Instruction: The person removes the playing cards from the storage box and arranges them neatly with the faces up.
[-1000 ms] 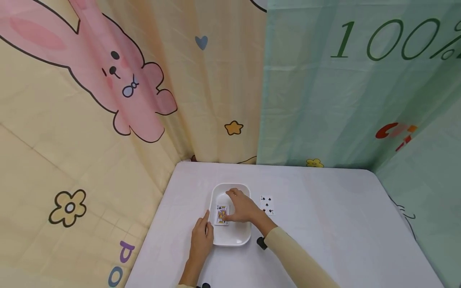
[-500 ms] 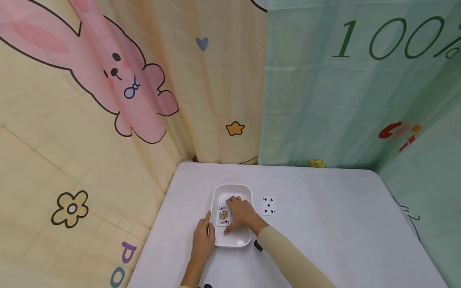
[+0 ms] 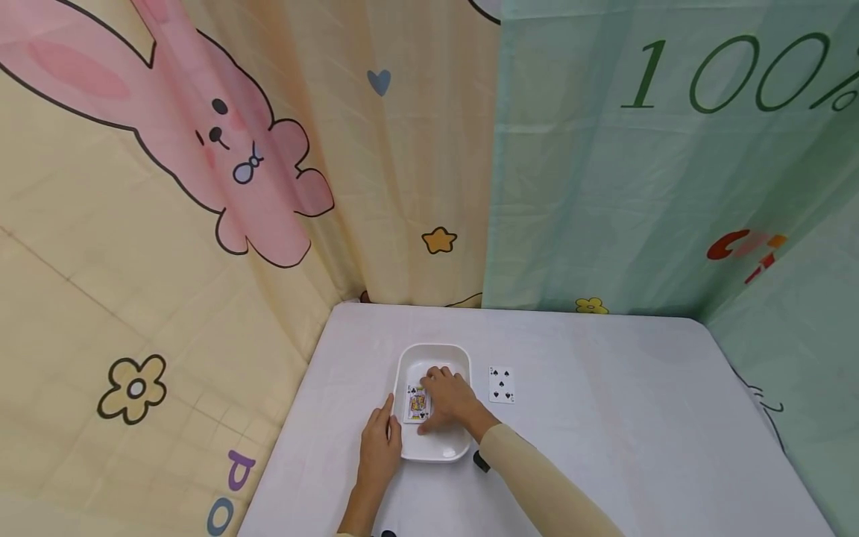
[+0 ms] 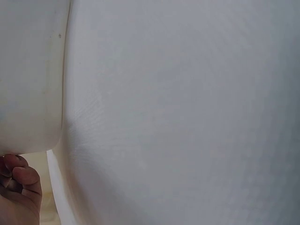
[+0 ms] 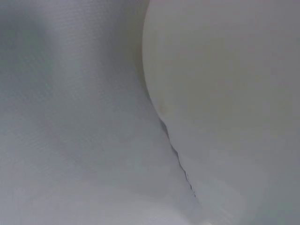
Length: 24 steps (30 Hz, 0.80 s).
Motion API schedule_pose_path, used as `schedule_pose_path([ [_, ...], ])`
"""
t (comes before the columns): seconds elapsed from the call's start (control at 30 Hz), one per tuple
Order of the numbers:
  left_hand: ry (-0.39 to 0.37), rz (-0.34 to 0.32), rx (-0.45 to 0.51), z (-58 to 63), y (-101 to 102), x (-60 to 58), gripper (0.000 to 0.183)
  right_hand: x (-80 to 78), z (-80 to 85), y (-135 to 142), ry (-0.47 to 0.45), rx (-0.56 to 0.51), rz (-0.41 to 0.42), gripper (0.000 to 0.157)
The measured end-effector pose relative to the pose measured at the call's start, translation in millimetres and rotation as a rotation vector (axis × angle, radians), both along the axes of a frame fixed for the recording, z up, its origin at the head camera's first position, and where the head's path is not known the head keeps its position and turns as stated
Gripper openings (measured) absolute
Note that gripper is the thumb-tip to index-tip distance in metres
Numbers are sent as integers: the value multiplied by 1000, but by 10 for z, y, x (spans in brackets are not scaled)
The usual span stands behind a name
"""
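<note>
A white tray (image 3: pixel 438 451) stands lengthwise on the table with a king of clubs playing card (image 3: pixel 417 409) lying face up in its left part. My right hand (image 3: pixel 448 403) reaches down into the tray over the card's right side. Its fingertips are at the card's far end and its thumb is just beyond the near end. My left hand (image 3: pixel 379 446) rests against the tray's left wall, index finger stretched along it; the left wrist view shows its bent fingers (image 4: pixel 26 176) at the tray's edge. The right wrist view has no fingers in it.
A five of spades (image 3: pixel 501 385) lies face up on the white-covered table (image 3: pixel 604 418), right of the tray. A small black object (image 3: pixel 480 462) shows beside my right forearm. Printed curtains (image 3: pixel 429 149) hang behind and along the sides of the table.
My right hand has come lower and nearer; its thumb slid from on top of the king to just past its near end, and its fingers drew in. The left hand stayed at the tray's wall.
</note>
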<state>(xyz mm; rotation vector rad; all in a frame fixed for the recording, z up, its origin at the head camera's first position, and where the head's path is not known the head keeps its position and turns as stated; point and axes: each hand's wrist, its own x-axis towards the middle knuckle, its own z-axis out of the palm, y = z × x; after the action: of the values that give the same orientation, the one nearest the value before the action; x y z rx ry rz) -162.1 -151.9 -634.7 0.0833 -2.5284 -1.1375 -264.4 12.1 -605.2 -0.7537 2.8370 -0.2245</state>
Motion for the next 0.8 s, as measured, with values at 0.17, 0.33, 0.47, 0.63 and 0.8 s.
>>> schedule_pose_path([
  [0.17,-7,4,2,-10,4,-4,44,3,-8,2,1,-7,-2,98],
  [0.33,-8,6,8,-1,6,1,44,2,-19,-1,3,-13,-6,97],
  [0.47,-14,7,6,5,11,4,44,-5,-28,1,-11,-25,-14,97],
  [0.63,-10,8,12,12,16,4,44,-4,22,14,-31,-33,-16,98],
  [0.8,-1,3,13,32,6,14,44,10,92,22,-39,-47,-13,99],
])
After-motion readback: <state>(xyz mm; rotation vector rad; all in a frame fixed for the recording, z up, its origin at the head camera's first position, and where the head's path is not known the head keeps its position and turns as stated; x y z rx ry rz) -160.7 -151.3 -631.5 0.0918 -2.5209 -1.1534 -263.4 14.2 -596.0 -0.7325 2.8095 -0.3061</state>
